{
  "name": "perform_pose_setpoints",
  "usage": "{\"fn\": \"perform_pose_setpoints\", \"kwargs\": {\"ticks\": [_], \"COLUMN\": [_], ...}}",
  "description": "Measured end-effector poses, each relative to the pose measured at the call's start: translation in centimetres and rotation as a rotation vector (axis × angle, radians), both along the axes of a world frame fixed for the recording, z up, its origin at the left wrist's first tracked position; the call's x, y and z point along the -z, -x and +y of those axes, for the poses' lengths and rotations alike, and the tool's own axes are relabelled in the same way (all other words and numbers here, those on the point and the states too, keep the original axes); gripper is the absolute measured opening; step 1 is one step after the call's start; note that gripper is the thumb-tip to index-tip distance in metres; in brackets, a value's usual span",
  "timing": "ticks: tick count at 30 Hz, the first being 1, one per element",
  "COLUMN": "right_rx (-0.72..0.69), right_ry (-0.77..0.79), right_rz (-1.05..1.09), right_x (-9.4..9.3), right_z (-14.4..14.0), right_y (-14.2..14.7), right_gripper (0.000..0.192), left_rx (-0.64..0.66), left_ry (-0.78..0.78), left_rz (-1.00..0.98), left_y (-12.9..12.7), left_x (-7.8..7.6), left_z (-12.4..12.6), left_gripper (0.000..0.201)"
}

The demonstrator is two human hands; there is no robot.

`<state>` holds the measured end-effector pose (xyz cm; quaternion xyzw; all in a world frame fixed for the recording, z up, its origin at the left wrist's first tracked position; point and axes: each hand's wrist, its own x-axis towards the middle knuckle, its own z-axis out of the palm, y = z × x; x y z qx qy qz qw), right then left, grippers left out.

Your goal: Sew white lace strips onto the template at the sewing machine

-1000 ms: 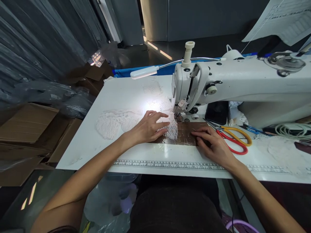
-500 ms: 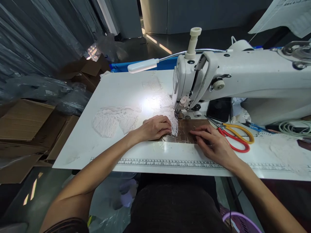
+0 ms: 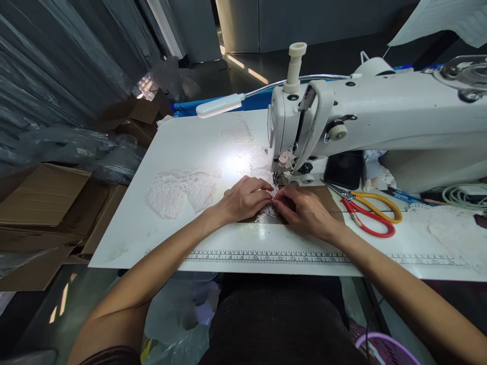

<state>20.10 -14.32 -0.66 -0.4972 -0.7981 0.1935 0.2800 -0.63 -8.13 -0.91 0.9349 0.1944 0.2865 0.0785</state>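
A white sewing machine [image 3: 361, 116] stands on a white table [image 3: 182, 147]. My left hand [image 3: 243, 198] and my right hand [image 3: 304, 210] meet just in front of the needle, fingertips together on a small piece of white lace [image 3: 268, 213] lying on a brown plate [image 3: 331, 200]. Both hands pinch or press the lace; the part under the fingers is hidden. A larger lace piece [image 3: 178, 190] lies spread to the left of my left hand.
Red and yellow scissors [image 3: 367, 213] lie right of my right hand. A gooseneck lamp [image 3: 220, 105] lights the needle area. A ruler strip [image 3: 266, 257] runs along the table's front edge. Cardboard boxes [image 3: 41, 197] stand left; coiled cable [image 3: 466, 195] lies far right.
My right hand has slid left from the brown plate to meet my left hand at the lace. My left hand's fingers curled from flat onto the lace.
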Motion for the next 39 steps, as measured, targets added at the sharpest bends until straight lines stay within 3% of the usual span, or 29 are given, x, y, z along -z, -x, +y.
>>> {"fn": "perform_pose_setpoints", "kwargs": {"ticks": [6,10,14,20,27,32,39], "right_rx": [-0.018,-0.027,-0.022,-0.019,-0.007,0.0,-0.027], "right_ry": [-0.132,-0.151,-0.124,-0.143,-0.153,-0.141,-0.084], "right_rz": [-0.197,-0.325,-0.339,-0.35,-0.368,-0.39,-0.342], "right_x": [0.7,1.2,1.4,1.1,1.1,1.1,0.2], "right_z": [-1.1,-2.1,-3.0,-4.1,-4.2,-4.1,-3.7], "right_y": [-0.5,-0.4,-0.3,-0.4,-0.3,-0.2,-0.7], "right_gripper": [0.026,0.034,0.036,0.036,0.036,0.037,0.038], "left_rx": [0.004,-0.01,-0.017,0.07,-0.009,0.004,0.022], "left_ry": [0.111,0.071,-0.003,0.006,-0.051,-0.062,0.034], "left_rz": [-0.153,-0.088,0.018,0.016,-0.059,0.01,0.008], "left_y": [-0.2,-0.5,-0.5,0.0,-0.3,-0.7,-0.5], "left_x": [-0.1,0.5,1.1,1.2,0.8,1.3,1.4], "left_z": [0.3,-0.1,-0.7,-1.0,-1.2,-1.0,-1.2], "left_gripper": [0.016,0.02,0.019,0.014,0.014,0.016,0.014]}}
